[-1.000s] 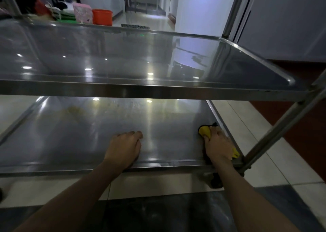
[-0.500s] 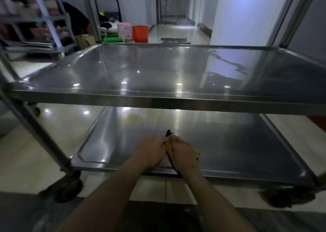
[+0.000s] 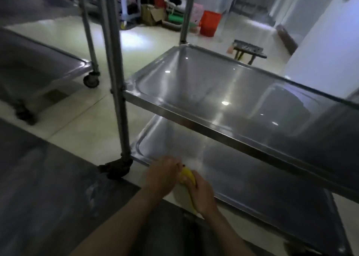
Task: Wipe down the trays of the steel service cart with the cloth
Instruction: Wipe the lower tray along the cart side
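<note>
I see two steel trays on my cart: the upper tray (image 3: 223,92) and the lower tray (image 3: 262,180). One yellow cloth (image 3: 187,176) sits at the lower tray's near front edge, between my two hands. My left hand (image 3: 162,175) curls against it from the left; my right hand (image 3: 202,194) grips it, fingers (image 3: 191,183) wrapped over the cloth. A second cart (image 3: 44,61) stands left, one red bucket (image 3: 209,23) beyond.
</note>
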